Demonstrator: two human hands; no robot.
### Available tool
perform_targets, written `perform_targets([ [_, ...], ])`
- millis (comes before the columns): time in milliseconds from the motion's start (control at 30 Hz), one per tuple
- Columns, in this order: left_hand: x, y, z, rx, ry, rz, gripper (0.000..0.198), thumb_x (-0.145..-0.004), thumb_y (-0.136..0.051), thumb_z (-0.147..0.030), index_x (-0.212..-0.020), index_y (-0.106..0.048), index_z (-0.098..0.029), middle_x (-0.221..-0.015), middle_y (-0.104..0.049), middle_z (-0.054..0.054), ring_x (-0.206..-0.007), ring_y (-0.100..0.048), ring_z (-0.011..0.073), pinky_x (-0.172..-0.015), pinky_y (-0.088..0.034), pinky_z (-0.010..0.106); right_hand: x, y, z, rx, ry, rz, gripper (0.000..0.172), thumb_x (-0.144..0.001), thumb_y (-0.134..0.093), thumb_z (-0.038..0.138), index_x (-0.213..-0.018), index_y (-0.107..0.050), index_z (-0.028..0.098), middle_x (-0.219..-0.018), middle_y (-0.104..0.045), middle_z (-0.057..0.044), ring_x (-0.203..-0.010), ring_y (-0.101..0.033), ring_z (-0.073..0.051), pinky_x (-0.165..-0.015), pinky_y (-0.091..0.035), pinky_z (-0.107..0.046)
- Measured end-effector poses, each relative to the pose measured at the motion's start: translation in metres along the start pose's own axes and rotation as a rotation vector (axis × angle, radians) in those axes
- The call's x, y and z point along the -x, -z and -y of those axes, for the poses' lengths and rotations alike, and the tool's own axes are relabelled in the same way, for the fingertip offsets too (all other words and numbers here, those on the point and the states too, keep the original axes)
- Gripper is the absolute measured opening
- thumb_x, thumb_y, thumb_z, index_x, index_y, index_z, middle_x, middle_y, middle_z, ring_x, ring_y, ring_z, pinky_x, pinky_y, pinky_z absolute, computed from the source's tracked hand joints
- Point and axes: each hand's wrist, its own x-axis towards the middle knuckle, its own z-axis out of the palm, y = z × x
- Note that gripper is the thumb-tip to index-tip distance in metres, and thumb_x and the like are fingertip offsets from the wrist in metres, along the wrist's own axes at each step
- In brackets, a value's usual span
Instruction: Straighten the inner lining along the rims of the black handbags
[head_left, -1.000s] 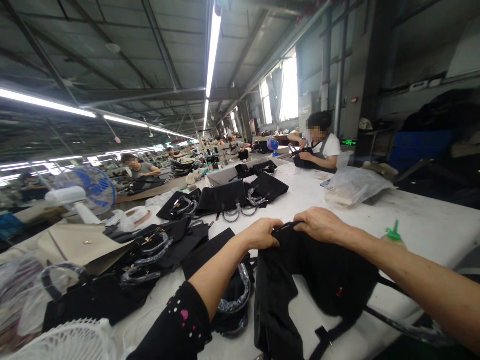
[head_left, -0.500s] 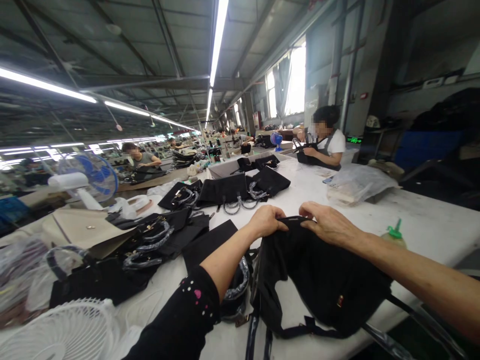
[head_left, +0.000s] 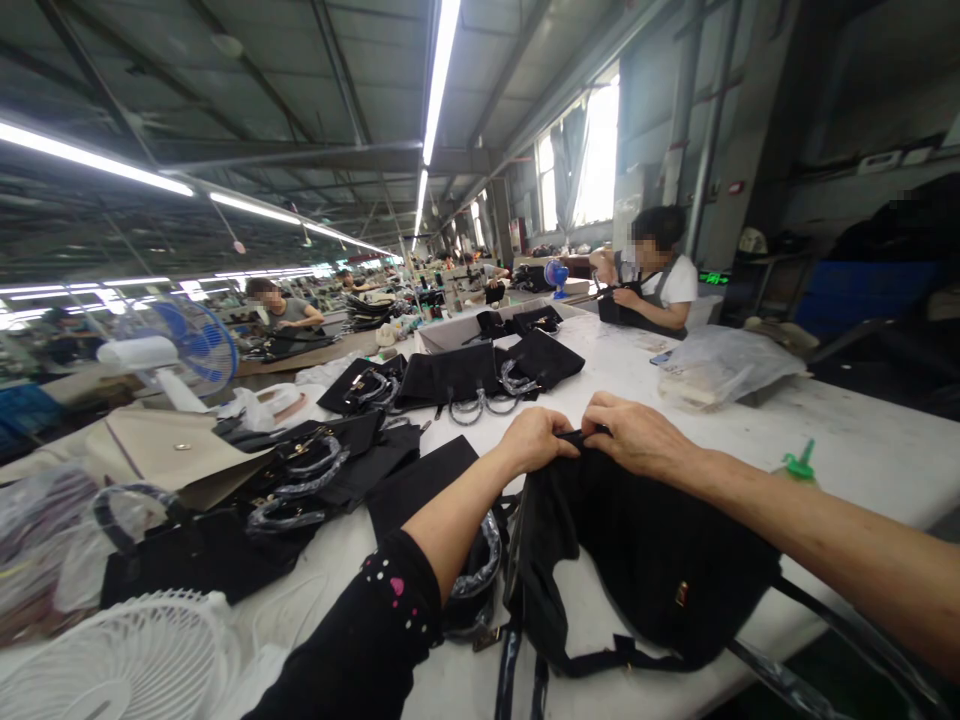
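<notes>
A black handbag (head_left: 652,560) lies on the white table in front of me, its plastic-wrapped handles hanging toward me. My left hand (head_left: 536,440) pinches the bag's far edge between thumb and fingers. Close beside it, my right hand (head_left: 634,435) grips the same edge, thumb underneath and fingers curled over. A small gold-coloured metal fitting (head_left: 681,594) shows on the bag's side. Left of my left forearm, a black panel (head_left: 424,490) and another bag's wrapped handle (head_left: 484,560) lie close by.
Several black handbags (head_left: 450,380) spread across the table's left and far side. A white fan (head_left: 127,660) stands at the near left. On the right are a green-tipped bottle (head_left: 799,464) and a clear plastic bag (head_left: 727,365). A co-worker (head_left: 652,280) sits at the far side.
My right hand has slid left along the bag's edge, closer to my left hand. The left hand keeps its pinch in nearly the same place.
</notes>
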Motion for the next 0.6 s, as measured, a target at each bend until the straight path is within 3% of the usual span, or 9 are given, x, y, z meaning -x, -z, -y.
perform_targets([
  [400,0.000,0.001,0.000,-0.010,-0.004,0.014,0.027,-0.064,-0.072,-0.041,-0.076,-0.069,-0.017,-0.062,-0.060,-0.004,-0.059,-0.049,0.0106,-0.055,-0.033,0.022,-0.005,-0.006,-0.003,-0.062,-0.011,-0.041,0.009,-0.081,-0.054,0.016,-0.078,-0.061,0.019,-0.086,-0.060,-0.001,-0.079,-0.056,-0.015,-0.071,-0.036,-0.025],
  [600,0.005,0.003,-0.007,-0.097,-0.095,-0.036,0.033,-0.076,-0.060,-0.050,-0.076,-0.069,-0.018,-0.062,-0.060,-0.003,-0.061,-0.049,0.0114,-0.055,-0.030,0.023,-0.003,-0.007,-0.012,-0.165,-0.044,-0.051,0.006,-0.077,-0.054,0.015,-0.080,-0.057,0.020,-0.084,-0.061,-0.001,-0.079,-0.056,-0.015,-0.070,-0.039,-0.025],
])
